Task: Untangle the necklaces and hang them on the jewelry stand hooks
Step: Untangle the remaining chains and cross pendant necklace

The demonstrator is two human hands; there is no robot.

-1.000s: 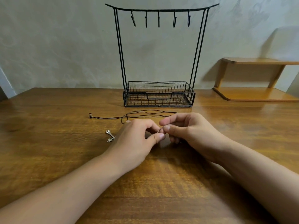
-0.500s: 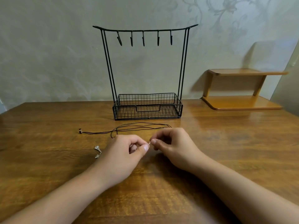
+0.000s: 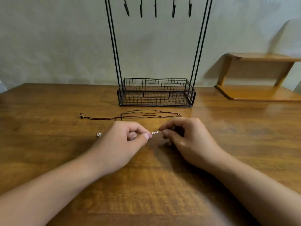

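Nearest me, both forearms reach in from the near edge of the wooden worktop (image 3: 48, 152) and meet around its middle. My left hand (image 3: 120, 142) has its grip closed, thumb and forefinger pinching one end of a short beaded chain (image 3: 155, 132). My right hand (image 3: 187, 137) has its grip clamped on the other end in the same way, thumb against forefinger, with the remaining fingers curled underneath. The pale beaded stretch runs nearly level between the two pinches, held just above the wood; I cannot tell how much more of it is hidden inside either hand.

Just left of my left hand a small silver pendant (image 3: 98, 134) lies on the worktop. Beyond my knuckles a dark cord necklace (image 3: 146, 114) lies in several long loose loops, with one strand running out to the left and ending in a small metal bead (image 3: 81, 115).

Further back, toward the far edge, stands the black wire jewelry stand (image 3: 156, 93): a mesh basket base with thin uprights rising to a top bar cut off by the frame. Five hooks (image 3: 155, 10) hang from it, all bare. At the far right corner sits a small wooden shelf (image 3: 260, 75) against the pale wall.
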